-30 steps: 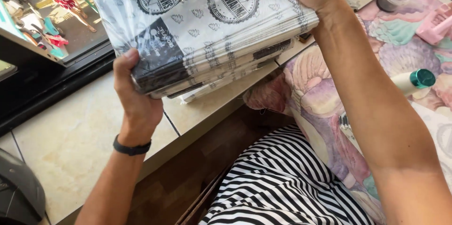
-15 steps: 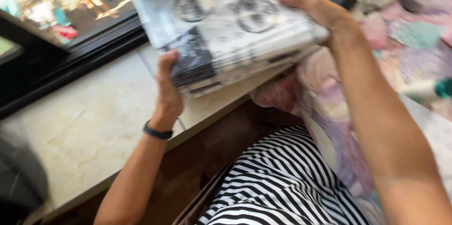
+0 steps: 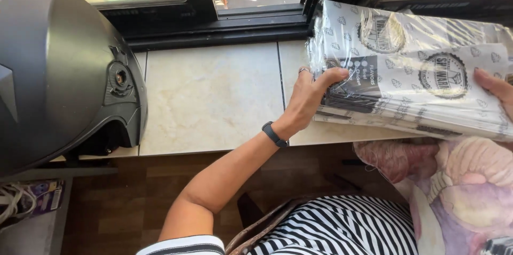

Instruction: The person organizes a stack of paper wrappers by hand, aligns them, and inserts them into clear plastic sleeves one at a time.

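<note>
- Right hand (image 3: 497,88): cut off at 3 o'clock edge; only fingers show.
- Wrapped stack of printed sheets (image 3: 422,81): right end runs out of frame.
- Dark helmet (image 3: 59,68): cropped at 9 o'clock.
- Left hand (image 3: 310,97): fingertips hidden under stack's wrap.

The one camera sits on my head, looking steeply down and forward past my striped lap to the tiled window ledge (image 3: 214,95) and the dark window frame (image 3: 251,20) beyond, close enough that my right hand (image 3: 497,87) is cut off at the picture's right edge.
</note>
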